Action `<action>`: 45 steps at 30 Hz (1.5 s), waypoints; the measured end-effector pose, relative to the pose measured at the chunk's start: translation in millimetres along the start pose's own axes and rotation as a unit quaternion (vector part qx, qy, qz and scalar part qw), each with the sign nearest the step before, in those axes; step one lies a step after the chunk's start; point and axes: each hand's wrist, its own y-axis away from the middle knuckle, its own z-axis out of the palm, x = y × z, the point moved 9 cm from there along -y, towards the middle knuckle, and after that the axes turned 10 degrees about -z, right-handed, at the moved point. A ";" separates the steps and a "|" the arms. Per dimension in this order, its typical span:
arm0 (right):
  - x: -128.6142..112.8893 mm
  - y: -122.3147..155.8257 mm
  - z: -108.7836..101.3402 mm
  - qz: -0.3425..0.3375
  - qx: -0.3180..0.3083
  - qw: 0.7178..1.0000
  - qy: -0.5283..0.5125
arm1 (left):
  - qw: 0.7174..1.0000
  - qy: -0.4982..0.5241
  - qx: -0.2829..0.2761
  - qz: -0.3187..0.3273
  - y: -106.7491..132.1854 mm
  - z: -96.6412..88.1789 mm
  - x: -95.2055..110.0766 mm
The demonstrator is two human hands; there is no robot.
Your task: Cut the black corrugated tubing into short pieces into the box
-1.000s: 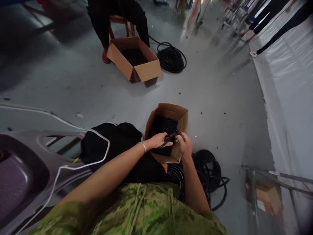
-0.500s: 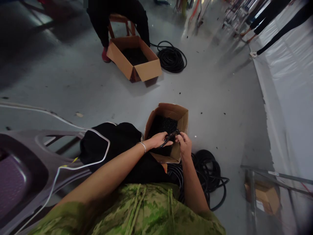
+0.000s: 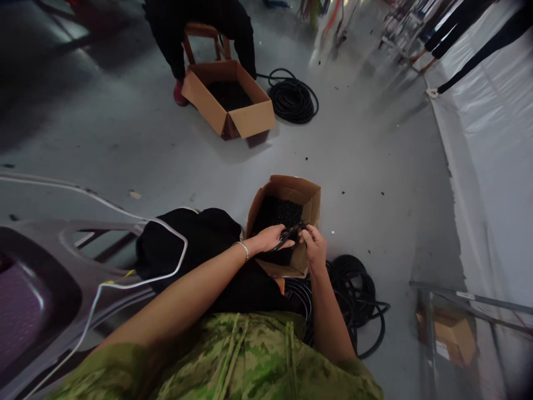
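My left hand (image 3: 270, 240) and my right hand (image 3: 314, 246) meet over an open cardboard box (image 3: 310, 206) filled with small black pieces (image 3: 278, 212). Both hands are closed on a length of black tube (image 3: 290, 233) held between them above the box. The left hand may also grip a dark tool, but I cannot make it out. A silver bracelet sits on my left wrist. A loose coil of black tubing (image 3: 353, 294) lies on the floor under my right forearm.
Another person in black sits on a wooden stool (image 3: 206, 36) behind a second cardboard box (image 3: 245, 119), beside another black coil (image 3: 291, 100). A grey plastic chair (image 3: 50, 278) with a white cable (image 3: 137, 222) stands at my left. A small carton (image 3: 453, 333) and white sheeting (image 3: 495, 139) are right.
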 end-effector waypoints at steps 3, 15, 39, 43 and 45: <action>-0.6 -0.4 -1.2 -0.008 0.004 1.000 0.000 | 1.000 0.000 -0.004 0.002 0.5 0.1 0.6; 1.4 0.1 0.0 -0.004 -0.004 1.000 -0.011 | 1.000 -0.020 -0.009 0.009 -1.1 3.1 -0.1; 2.6 -1.2 0.2 0.006 0.008 0.998 -0.060 | 0.997 -0.067 -0.023 0.010 -0.5 6.6 0.9; 2.7 -1.2 -1.4 -0.001 0.008 0.999 -0.048 | 0.998 -0.057 -0.024 0.010 -0.8 6.6 0.8; 3.3 -1.6 -1.8 -0.002 0.009 0.999 -0.040 | 0.998 -0.054 -0.025 0.010 -0.5 6.7 1.0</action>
